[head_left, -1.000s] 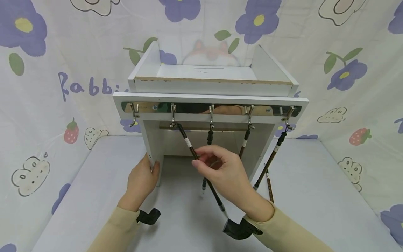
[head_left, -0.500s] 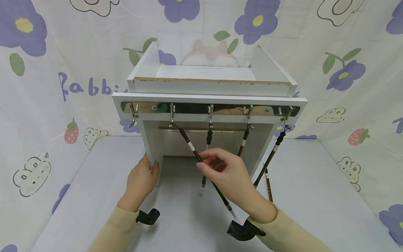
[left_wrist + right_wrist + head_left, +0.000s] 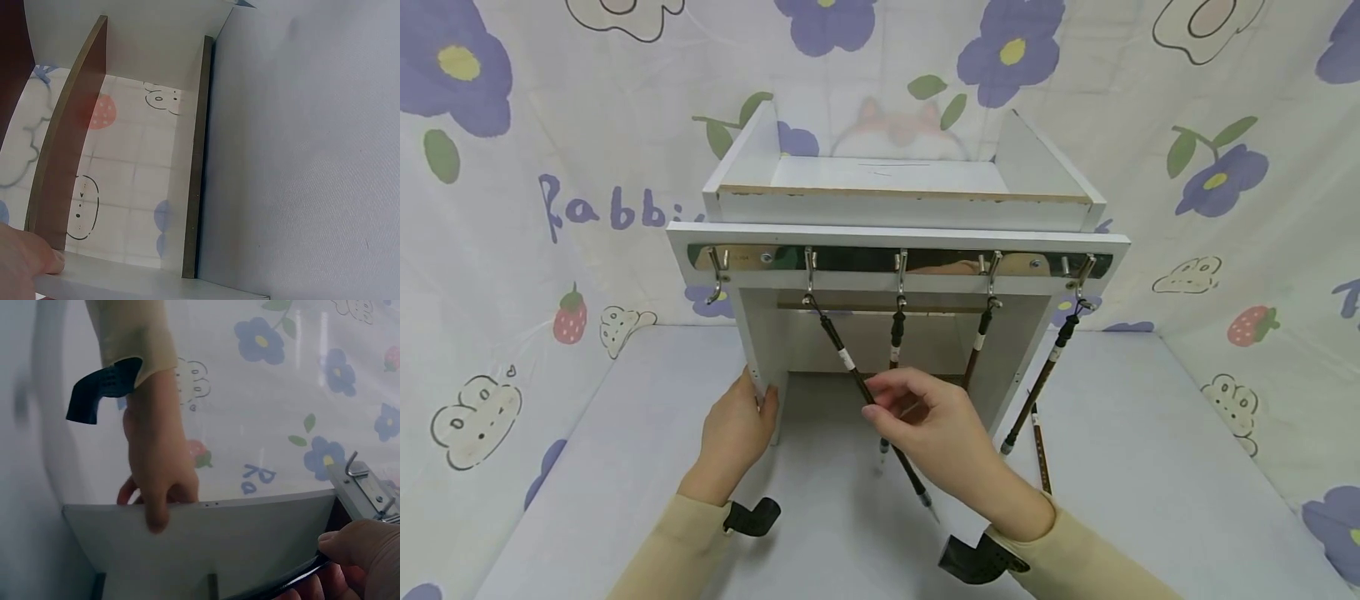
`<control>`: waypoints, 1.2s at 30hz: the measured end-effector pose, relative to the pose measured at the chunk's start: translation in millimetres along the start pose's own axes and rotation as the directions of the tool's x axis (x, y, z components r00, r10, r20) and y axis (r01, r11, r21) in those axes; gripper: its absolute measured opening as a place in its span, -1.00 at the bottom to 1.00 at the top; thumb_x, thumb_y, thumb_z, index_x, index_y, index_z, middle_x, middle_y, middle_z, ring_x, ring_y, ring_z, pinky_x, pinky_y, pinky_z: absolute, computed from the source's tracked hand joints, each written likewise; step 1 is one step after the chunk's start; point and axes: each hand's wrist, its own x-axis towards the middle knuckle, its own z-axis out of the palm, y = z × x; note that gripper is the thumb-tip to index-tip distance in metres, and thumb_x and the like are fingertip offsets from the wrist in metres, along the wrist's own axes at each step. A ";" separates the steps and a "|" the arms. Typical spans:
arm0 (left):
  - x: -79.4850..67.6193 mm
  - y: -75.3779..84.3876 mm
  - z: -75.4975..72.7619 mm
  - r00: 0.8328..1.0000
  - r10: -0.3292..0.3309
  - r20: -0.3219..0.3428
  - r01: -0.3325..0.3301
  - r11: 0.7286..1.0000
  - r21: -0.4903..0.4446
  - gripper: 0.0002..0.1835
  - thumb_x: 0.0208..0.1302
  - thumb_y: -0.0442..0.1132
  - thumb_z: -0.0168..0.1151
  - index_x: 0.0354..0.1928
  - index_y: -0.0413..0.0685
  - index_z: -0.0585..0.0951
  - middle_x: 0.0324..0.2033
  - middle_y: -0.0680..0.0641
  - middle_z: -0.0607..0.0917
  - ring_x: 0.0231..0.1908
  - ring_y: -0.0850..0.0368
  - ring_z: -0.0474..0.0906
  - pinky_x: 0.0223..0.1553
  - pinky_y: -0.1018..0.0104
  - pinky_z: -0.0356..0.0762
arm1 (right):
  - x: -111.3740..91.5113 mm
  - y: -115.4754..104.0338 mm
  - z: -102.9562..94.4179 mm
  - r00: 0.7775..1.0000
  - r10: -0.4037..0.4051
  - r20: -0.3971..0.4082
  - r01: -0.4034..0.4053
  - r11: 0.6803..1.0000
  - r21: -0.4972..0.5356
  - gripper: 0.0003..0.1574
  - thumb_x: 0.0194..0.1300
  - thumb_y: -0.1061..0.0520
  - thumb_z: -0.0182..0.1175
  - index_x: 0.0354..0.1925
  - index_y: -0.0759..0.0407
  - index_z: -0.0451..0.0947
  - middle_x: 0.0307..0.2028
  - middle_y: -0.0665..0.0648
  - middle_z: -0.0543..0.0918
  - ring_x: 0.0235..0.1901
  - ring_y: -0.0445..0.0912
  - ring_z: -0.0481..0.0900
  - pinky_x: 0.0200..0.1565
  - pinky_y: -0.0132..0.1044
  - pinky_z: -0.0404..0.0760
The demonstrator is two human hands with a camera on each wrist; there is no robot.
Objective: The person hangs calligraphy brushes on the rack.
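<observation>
In the head view my right hand (image 3: 936,433) pinches a dark calligraphy brush (image 3: 847,360) between thumb and fingers. The brush slants with its bristles down and right, and its cord loop is at the second hook from the left (image 3: 809,279). In the right wrist view the same brush (image 3: 297,575) runs from the fingertips. My left hand (image 3: 737,429) holds the left side panel (image 3: 765,350) of a white wooden shelf, thumb on the inner face. That thumb (image 3: 50,257) shows at the panel in the left wrist view.
Several brushes hang from the other hooks, among them a middle brush (image 3: 897,329) and a right-hand brush (image 3: 1045,379). The leftmost hook (image 3: 718,279) holds nothing. Another brush (image 3: 1041,450) shows behind, at right. The shelf's open top tray (image 3: 895,172) stands above the hooks.
The brush and my right hand shifted slightly right, then came back left and a little lower. The cord loop now shows between hook and brush. My left hand stays in place.
</observation>
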 end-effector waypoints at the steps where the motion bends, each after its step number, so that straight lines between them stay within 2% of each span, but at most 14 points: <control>1: -0.1 -0.2 0.2 1.000 0.000 0.000 0.000 1.000 0.000 -0.62 0.40 -0.20 0.08 0.14 -0.30 0.40 -0.05 -0.37 0.63 -0.21 -0.28 0.65 -0.35 -0.13 0.58 | -0.8 1.4 1.7 1.000 0.002 0.008 -0.002 1.000 -0.004 -0.78 0.24 0.14 0.34 -0.11 0.03 0.63 -0.33 -0.04 0.63 -0.32 -0.17 0.60 -0.28 -0.27 0.61; 9: 0.1 -1.4 1.3 1.000 0.005 -0.005 -0.005 1.000 0.003 -0.62 0.40 -0.20 0.08 0.14 -0.31 0.40 -0.06 -0.37 0.63 -0.21 -0.28 0.65 -0.33 -0.13 0.58 | -1.6 4.9 14.2 1.000 -0.002 0.031 0.004 0.999 -0.044 -0.84 0.27 0.19 0.29 -0.15 0.04 0.63 -0.34 -0.10 0.66 -0.33 -0.23 0.61 -0.26 -0.30 0.61; 16: 0.5 -1.4 1.5 1.000 -0.005 0.001 0.005 1.000 0.000 -0.61 0.41 -0.19 0.07 0.14 -0.29 0.40 -0.05 -0.37 0.63 -0.19 -0.29 0.64 -0.31 -0.13 0.57 | 0.8 10.4 26.7 0.999 0.002 0.049 0.000 0.999 -0.039 -0.76 0.25 0.24 0.27 -0.08 0.09 0.61 -0.31 -0.03 0.66 -0.30 -0.25 0.61 -0.27 -0.28 0.62; 23: 0.6 -1.9 1.8 1.000 -0.003 -0.007 0.003 1.000 0.002 -0.61 0.40 -0.19 0.08 0.15 -0.29 0.40 -0.05 -0.36 0.63 -0.19 -0.27 0.64 -0.31 -0.13 0.58 | 6.8 14.6 42.4 0.996 0.016 0.087 -0.012 0.999 -0.046 -0.66 0.28 0.27 0.23 0.03 0.13 0.53 -0.28 -0.11 0.68 -0.25 -0.26 0.63 -0.23 -0.33 0.61; 36: 1.5 -1.1 2.6 1.000 -0.014 -0.013 0.014 1.000 -0.002 -0.61 0.38 -0.20 0.10 0.14 -0.30 0.42 -0.04 -0.37 0.63 -0.19 -0.28 0.65 -0.32 -0.14 0.58 | 18.8 24.7 65.4 1.000 -0.011 0.024 0.013 0.998 -0.060 -0.74 0.30 0.29 0.20 -0.05 0.10 0.52 -0.23 0.01 0.67 -0.25 -0.24 0.63 -0.22 -0.33 0.61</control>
